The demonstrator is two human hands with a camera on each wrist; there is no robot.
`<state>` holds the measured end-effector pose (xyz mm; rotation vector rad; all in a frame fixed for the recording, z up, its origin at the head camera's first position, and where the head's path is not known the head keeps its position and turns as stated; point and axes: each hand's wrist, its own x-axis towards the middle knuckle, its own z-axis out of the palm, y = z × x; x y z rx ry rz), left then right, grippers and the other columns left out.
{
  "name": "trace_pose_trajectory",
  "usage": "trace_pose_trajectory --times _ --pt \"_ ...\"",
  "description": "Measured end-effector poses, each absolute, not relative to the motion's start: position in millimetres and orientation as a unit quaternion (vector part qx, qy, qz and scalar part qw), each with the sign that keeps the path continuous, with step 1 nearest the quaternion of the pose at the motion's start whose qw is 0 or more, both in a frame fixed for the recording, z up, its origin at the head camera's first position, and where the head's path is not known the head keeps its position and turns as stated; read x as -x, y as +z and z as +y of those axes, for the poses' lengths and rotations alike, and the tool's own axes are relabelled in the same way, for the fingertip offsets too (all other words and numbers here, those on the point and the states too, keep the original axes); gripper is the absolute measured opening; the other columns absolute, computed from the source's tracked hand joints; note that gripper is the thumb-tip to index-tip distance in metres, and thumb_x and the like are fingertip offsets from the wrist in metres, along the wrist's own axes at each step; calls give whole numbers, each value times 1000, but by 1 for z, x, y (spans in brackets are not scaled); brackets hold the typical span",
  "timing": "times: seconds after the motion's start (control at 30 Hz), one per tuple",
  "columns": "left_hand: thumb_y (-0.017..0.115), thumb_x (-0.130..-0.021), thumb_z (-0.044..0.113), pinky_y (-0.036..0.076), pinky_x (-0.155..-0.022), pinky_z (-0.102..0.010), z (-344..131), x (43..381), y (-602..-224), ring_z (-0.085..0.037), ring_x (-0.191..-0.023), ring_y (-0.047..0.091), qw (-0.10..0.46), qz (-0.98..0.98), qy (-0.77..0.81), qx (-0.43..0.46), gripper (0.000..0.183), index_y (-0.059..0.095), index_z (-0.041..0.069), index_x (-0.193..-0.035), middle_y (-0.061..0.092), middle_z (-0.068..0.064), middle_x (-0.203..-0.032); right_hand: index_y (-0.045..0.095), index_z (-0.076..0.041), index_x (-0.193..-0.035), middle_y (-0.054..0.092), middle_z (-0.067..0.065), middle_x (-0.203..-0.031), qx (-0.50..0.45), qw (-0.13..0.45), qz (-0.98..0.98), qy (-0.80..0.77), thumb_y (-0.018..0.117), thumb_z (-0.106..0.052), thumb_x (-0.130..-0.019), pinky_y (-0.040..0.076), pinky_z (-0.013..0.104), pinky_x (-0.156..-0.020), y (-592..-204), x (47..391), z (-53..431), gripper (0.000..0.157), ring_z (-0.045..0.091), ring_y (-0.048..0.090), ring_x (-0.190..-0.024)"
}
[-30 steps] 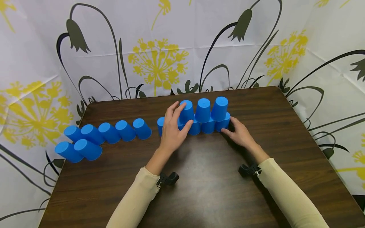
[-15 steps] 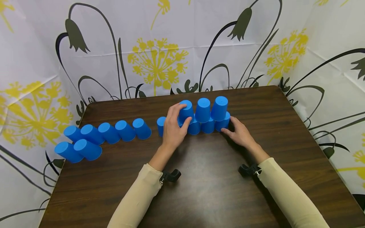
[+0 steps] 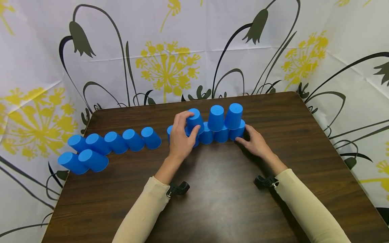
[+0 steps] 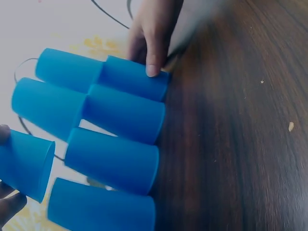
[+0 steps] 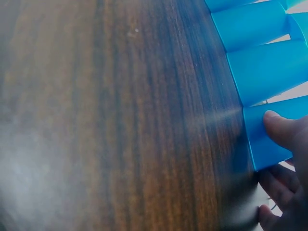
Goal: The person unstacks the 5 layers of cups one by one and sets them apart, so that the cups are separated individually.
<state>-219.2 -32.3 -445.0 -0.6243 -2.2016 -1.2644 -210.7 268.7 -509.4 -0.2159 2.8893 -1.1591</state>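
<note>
My left hand (image 3: 180, 139) holds an upside-down blue plastic cup (image 3: 195, 120) between thumb and fingers. In the left wrist view this held cup (image 4: 25, 164) is apart from the lower cups, with backdrop showing between. Two more upside-down cups, a middle one (image 3: 216, 118) and a right one (image 3: 234, 116), stand on a bottom row of several like them. At the row's right end, my right hand (image 3: 256, 141) grips the last bottom cup (image 3: 238, 131), thumb on its near side. The right wrist view shows that thumb (image 5: 279, 126) against its wall. My left hand partly hides the row's left end.
On the left of the brown wooden table (image 3: 218, 189), several more upside-down blue cups stand in a back row (image 3: 116, 142), with two in front, one of them nearest the middle (image 3: 93, 160). A flower-printed cloth (image 3: 182, 27) hangs behind the table's far edge.
My left hand has closed its fingers around the upper-left cup and shifted it slightly left, widening the gap to the middle upper cup. My right hand stays at the end cup.
</note>
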Motion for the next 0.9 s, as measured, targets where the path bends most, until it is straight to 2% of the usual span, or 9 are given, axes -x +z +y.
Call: trace_pose_trajectory --times 0.23,0.47,0.73,0.9 --pt "73 -89 14 53 -88 -54 -64 197 -433 -24 -121 55 265 -808 -476 224 46 53 13 -131 53 -10 -133 33 -3 -149 39 23 -149 65 15 928 -367 66 -33 -94 29 61 -109 -511 210 269 71 42 36 -137" --pt "76 -86 10 53 -85 -56 -117 177 -425 -26 -121 55 285 -817 -468 179 52 54 12 -133 55 -11 -132 34 -3 -149 40 24 -149 67 12 928 -367 66 -33 -94 29 62 -109 -511 210 269 70 43 36 -137" --pt "76 -86 13 51 -85 -61 -191 154 -445 -28 -119 55 341 -839 -420 62 52 56 10 -134 57 -12 -131 33 -3 -149 39 24 -149 63 14 929 -364 66 -34 -95 29 62 -109 -511 211 269 71 43 35 -137" --pt "78 -84 18 50 -88 -61 -227 143 -464 -32 -119 55 339 -874 -347 -8 54 56 10 -133 56 -15 -131 34 -3 -149 39 24 -149 64 13 928 -367 66 -34 -95 29 62 -109 -510 211 269 71 43 35 -137"
